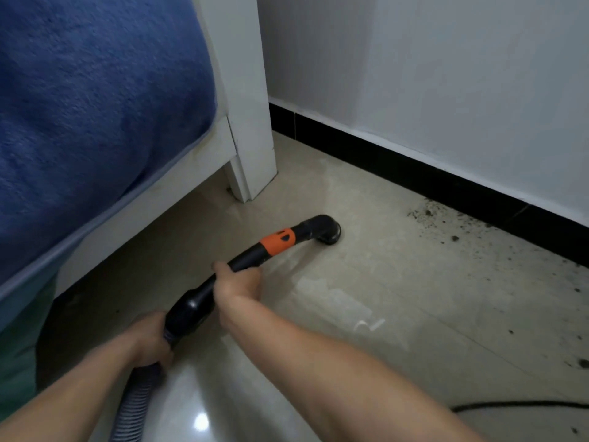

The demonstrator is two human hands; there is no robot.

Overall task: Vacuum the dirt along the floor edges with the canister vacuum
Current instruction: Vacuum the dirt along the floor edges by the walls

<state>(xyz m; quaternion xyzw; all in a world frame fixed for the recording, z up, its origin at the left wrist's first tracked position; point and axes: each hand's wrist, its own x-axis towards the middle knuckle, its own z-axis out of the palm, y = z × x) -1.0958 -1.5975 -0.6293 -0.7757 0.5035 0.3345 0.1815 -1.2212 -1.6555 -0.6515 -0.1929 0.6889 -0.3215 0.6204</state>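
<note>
A black vacuum wand (pixel 245 260) with an orange collar (pixel 279 241) lies low over the beige tiled floor (pixel 366 298). Its round black nozzle (pixel 326 230) rests on the floor, a little in front of the black skirting board (pixel 382 154). My right hand (pixel 237 282) grips the wand just behind the collar. My left hand (pixel 148 341) holds the thick black cuff where the ribbed grey hose (pixel 132 409) joins. Dark dirt (pixel 446 221) is scattered along the skirting to the right of the nozzle. The canister is out of view.
A white bed frame with its leg (pixel 251 154) stands at left, a blue blanket (pixel 89 106) hanging over it. A white wall (pixel 446 74) rises above the skirting. A black cable (pixel 526 405) lies across the floor at lower right.
</note>
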